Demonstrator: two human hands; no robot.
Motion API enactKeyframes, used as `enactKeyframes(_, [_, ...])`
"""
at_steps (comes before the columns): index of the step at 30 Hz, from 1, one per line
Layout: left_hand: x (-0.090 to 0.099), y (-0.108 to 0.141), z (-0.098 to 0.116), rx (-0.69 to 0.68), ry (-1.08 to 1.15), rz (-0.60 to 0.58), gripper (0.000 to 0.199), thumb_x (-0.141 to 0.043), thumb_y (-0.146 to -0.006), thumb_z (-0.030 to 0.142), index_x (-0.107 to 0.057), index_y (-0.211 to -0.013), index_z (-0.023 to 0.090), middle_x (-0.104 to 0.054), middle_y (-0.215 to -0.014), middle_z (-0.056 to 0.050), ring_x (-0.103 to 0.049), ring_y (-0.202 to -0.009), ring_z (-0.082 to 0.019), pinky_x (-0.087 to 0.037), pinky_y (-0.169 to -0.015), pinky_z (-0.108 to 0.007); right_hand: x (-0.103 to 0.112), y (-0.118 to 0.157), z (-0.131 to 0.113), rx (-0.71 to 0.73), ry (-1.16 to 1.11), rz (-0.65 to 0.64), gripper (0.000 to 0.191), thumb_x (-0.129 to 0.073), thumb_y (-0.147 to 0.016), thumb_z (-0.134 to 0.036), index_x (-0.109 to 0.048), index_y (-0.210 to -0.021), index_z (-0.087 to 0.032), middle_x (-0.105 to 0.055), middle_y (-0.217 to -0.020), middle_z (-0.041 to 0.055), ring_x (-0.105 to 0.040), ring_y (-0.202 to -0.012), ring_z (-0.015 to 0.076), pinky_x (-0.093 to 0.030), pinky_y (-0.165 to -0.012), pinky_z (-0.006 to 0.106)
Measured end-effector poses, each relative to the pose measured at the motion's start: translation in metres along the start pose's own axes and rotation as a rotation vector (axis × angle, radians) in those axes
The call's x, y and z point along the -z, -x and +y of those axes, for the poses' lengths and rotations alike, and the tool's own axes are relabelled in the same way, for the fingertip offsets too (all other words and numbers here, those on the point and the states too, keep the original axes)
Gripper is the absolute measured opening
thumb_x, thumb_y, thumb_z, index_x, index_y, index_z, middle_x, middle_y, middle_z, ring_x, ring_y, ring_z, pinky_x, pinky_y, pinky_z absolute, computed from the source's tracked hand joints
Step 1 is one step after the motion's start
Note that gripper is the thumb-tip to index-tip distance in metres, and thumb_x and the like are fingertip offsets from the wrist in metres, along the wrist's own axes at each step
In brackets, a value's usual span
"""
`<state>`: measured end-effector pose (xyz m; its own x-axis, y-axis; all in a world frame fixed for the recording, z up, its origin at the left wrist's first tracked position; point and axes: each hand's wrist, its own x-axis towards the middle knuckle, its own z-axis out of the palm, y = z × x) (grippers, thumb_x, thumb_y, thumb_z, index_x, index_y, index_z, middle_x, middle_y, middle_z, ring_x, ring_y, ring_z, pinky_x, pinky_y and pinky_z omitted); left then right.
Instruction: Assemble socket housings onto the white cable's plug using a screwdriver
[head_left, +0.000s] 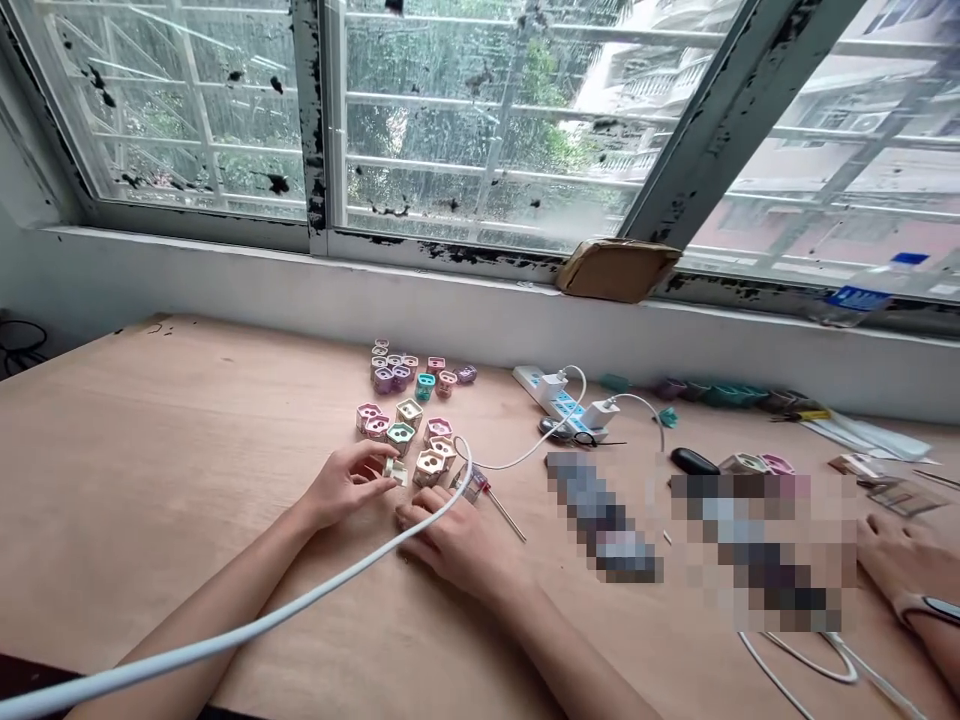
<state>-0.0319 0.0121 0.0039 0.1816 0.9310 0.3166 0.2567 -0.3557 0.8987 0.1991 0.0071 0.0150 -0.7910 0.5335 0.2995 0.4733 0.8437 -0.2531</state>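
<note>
The plywood tabletop (150, 450) ran beneath a rain-spotted window with a flaking, black-stained frame (480, 130). My left hand (349, 485) was at a small cream plastic plug piece (395, 472), its fingers gathered against it, though I could not tell whether they clamped it. My right hand (454, 540) lay just beside it, fingers loosely together on the wood, holding nothing. A thick white cable (300, 590) crossed my left forearm and ran up between my hands. Ahead, pastel hexagonal plastic socket shells (409, 412) stood in a loose group, with smaller pink, teal and purple shells (401, 375) heaped behind them. All of these sat loose on the wood, none in my hands. A slim screwdriver with a clear handle (471, 485) lay near my right hand.
</note>
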Motion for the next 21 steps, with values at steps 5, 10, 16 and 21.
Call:
enactKeyframes(5, [0.003,-0.001,0.001,-0.003,0.019,0.027,0.033,-0.076,-0.084,0.033,-0.070,-0.113,0.020,-0.072,-0.111,-0.008,-0.070,-0.091,-0.019,-0.060,-0.075,-0.029,0.006,-0.001,0.000,0.021,-0.103,0.029,0.034,-0.056,-0.096,-0.018,-0.061,-0.129,-0.022,-0.067,-0.125,0.0111,-0.063,-0.109,0.0255,-0.051,-0.095,0.041])
enactKeyframes(10, [0.003,-0.001,-0.001,0.024,0.030,0.051,0.033,-0.077,-0.083,0.033,-0.067,-0.111,0.020,-0.069,-0.117,-0.009,-0.069,-0.092,-0.019,-0.061,-0.077,-0.031,-0.002,-0.004,0.005,0.020,-0.126,0.096,0.018,-0.060,-0.095,-0.019,-0.068,-0.111,-0.022,-0.072,-0.109,0.0096,-0.066,-0.103,0.0254,-0.054,-0.090,0.041])
enactKeyframes(16, [-0.007,0.002,0.007,-0.133,-0.060,-0.013,0.031,-0.073,-0.086,0.024,-0.062,-0.115,0.020,-0.070,-0.108,-0.006,-0.069,-0.092,-0.018,-0.061,-0.083,-0.032,-0.003,0.001,0.015,-0.038,-0.211,0.390,0.039,-0.057,-0.099,-0.018,-0.057,-0.137,-0.025,-0.072,-0.119,0.0113,-0.069,-0.106,0.0265,-0.059,-0.089,0.042])
enactKeyframes(21, [-0.017,0.003,0.014,-0.359,-0.187,-0.065,0.037,-0.071,-0.089,0.020,-0.064,-0.125,0.022,-0.070,-0.118,-0.009,-0.067,-0.110,-0.023,-0.057,-0.096,-0.038,-0.001,0.004,0.018,0.036,-0.292,0.376,0.051,-0.050,-0.099,-0.010,-0.048,-0.147,-0.027,-0.067,-0.131,0.0128,-0.065,-0.122,0.0257,-0.056,-0.099,0.045])
